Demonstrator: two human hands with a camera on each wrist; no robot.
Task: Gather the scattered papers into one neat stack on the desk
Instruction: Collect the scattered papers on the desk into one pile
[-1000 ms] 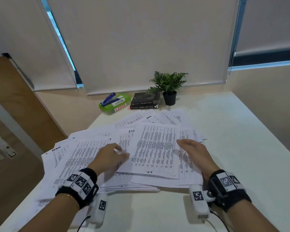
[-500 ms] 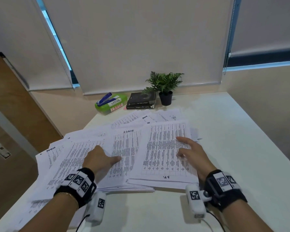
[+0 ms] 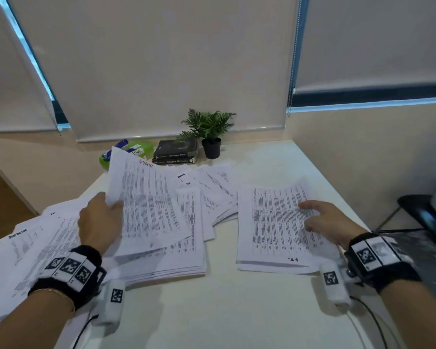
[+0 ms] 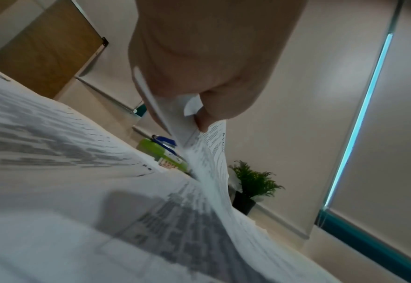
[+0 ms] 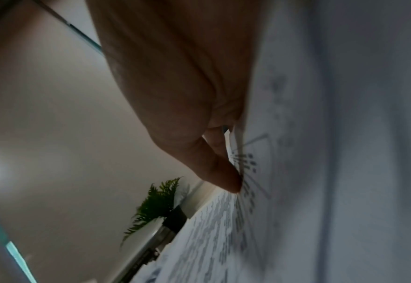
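Printed papers lie spread over the white desk (image 3: 237, 311). My left hand (image 3: 100, 217) grips the left edge of a few sheets marked ADMIN (image 3: 149, 205) and lifts them off the middle pile (image 3: 186, 255); in the left wrist view the fingers (image 4: 199, 67) pinch the curved sheets (image 4: 211, 172). My right hand (image 3: 322, 220) lies on a separate thin stack (image 3: 269, 227) on the right, thumb and fingers pressing on its top. The right wrist view shows a fingertip (image 5: 231, 183) against that stack (image 5: 320, 153). More loose sheets fan out at the left (image 3: 35, 248) and far middle (image 3: 212, 182).
Against the back wall stand a small potted plant (image 3: 210, 129), two dark books (image 3: 175, 152) and a green box (image 3: 146, 148) with a blue stapler on it. A black chair (image 3: 423, 212) stands off the desk's right edge. Bare desk shows in front.
My left hand took hold of the ADMIN sheets and raised them. My right hand slid its stack to the right, opening a gap from the middle pile.
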